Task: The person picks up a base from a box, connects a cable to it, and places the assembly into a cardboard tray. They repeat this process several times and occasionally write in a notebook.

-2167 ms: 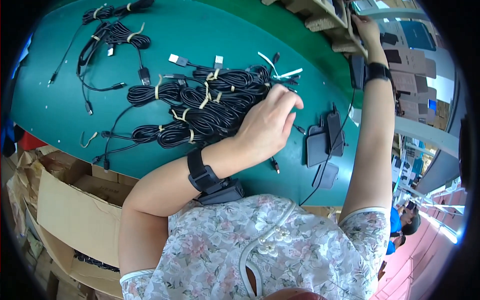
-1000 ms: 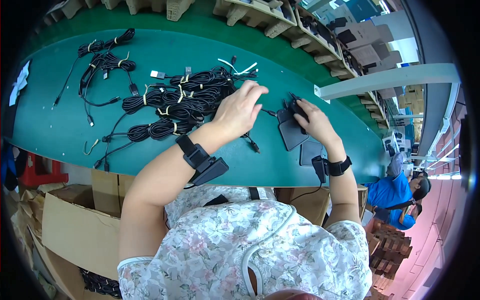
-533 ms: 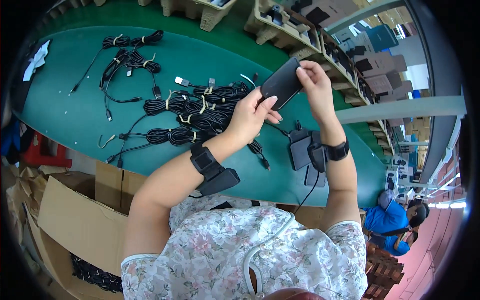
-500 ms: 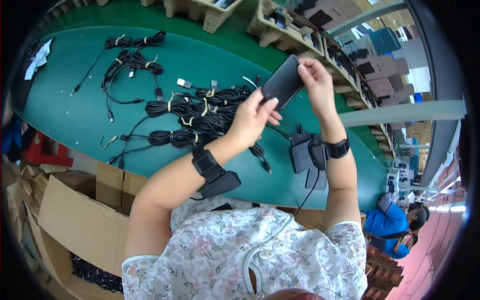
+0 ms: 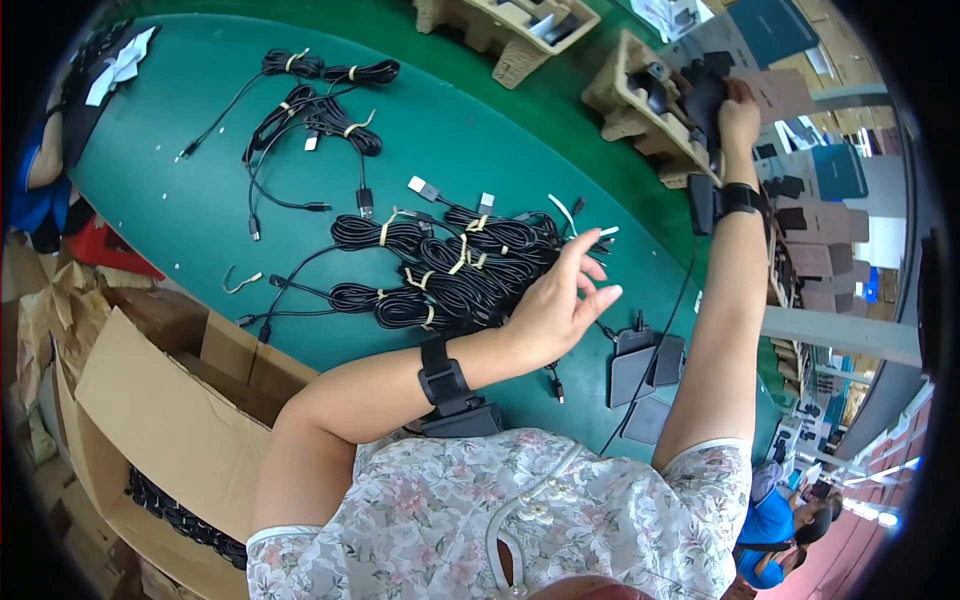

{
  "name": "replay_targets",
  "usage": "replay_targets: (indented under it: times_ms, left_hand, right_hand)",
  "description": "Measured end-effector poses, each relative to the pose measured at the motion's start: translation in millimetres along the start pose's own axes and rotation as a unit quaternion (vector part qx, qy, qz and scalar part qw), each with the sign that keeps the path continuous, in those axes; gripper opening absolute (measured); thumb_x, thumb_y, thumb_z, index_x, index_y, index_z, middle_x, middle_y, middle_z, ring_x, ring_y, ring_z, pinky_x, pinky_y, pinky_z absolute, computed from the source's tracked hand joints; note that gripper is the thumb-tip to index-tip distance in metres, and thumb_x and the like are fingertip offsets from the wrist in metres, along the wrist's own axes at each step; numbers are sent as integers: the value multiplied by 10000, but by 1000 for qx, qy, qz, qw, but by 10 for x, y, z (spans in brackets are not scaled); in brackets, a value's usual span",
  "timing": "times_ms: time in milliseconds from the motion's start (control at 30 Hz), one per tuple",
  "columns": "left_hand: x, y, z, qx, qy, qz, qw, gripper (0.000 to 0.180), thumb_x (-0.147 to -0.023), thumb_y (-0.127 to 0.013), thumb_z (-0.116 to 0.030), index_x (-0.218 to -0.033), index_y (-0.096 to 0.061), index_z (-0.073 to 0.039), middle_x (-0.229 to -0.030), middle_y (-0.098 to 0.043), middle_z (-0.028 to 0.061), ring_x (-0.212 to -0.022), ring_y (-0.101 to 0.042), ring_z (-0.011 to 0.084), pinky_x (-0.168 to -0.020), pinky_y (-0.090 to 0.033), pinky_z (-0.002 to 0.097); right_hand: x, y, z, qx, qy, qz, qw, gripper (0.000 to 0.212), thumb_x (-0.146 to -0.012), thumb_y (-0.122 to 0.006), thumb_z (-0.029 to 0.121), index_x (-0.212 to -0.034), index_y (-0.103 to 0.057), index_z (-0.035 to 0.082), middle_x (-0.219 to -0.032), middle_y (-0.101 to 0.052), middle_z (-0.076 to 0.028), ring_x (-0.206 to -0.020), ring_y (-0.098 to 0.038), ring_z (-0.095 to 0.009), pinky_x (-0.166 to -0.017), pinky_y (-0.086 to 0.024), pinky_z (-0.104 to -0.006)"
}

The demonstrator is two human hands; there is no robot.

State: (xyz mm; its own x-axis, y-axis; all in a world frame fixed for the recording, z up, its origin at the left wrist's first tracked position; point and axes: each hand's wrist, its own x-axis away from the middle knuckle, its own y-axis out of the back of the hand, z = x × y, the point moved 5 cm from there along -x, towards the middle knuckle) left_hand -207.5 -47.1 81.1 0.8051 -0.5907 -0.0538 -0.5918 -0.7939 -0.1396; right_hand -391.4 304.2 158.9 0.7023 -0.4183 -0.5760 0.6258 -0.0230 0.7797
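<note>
My left hand (image 5: 562, 308) hovers over the right end of a heap of bundled black cables (image 5: 480, 265), its fingers apart and nothing in them. My right hand (image 5: 740, 118) reaches far out to the upper right, its fingers closed on the edge of a black flat rectangular device (image 5: 707, 106). That device is at a moulded cardboard tray (image 5: 640, 130), and the tray's black contents partly blend with it. Tan ties hold the cable coils, and several plugs stick out of the heap.
More tied cables (image 5: 315, 110) lie on the green table (image 5: 190, 235) at the far left. Dark flat devices (image 5: 632, 375) rest at the near right. An open carton (image 5: 170, 400) stands by the table's near edge. A metal bar (image 5: 840, 335) crosses at right; people in blue (image 5: 768, 520) sit beyond.
My right hand has carried the black flat device up and right to the tray. My left hand has let go of it and come back over the cables. The view has shifted.
</note>
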Motion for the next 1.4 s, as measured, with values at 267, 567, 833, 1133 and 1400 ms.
replay_targets:
  times_ms: [267, 567, 833, 1133, 1400]
  left_hand:
    - [73, 0, -61, -27, -7, 6, 1000, 537, -882, -557, -199, -1297, -263, -24, -1004, -500, 135, -807, -567, 204, -660, -491, 314]
    - [92, -107, 10, -160, -94, 87, 979, 306, -845, -577, -171, -1088, -465, -21, -1005, -507, 154, -814, -573, 271, -691, -487, 361]
    - [241, -258, 174, -323, -221, 130, 911, 356, -790, -605, -124, -1113, -481, -42, -957, -532, 137, -791, -579, 294, -685, -494, 380]
    - [-36, -67, -164, 295, 53, 184, 936, 301, -846, -601, -146, -1087, -466, -27, -794, -538, 52, -626, -574, 135, -486, -443, 237]
    - [-203, 131, -183, 420, 54, 132, 896, 228, -875, -528, -51, -1032, -365, -25, -751, -535, 61, -549, -556, 126, -425, -393, 207]
  right_hand:
    - [-8, -300, -388, -108, 97, 43, 989, 282, -828, -498, 138, -1091, -599, 137, -1051, -614, -133, -984, -569, -298, -844, -441, -351]
    - [854, 396, 1190, 60, 236, 27, 969, 230, -859, -555, 255, -1014, -621, 98, -998, -614, -115, -962, -575, -270, -770, -464, -336]
    - [2283, 512, 2545, -81, 368, 447, 811, 305, -796, -624, 368, -881, -652, 77, -863, -629, -105, -789, -602, -260, -692, -471, -345]
    - [2060, 1081, 2003, -610, -107, 480, 622, 300, -919, -503, 241, -1153, -467, 58, -799, -584, -57, -697, -562, -147, -628, -453, -248]
    - [2175, 1418, 1917, -457, 55, 363, 810, 228, -912, -475, 92, -1131, -467, 31, -799, -560, -54, -616, -531, -138, -589, -442, -233]
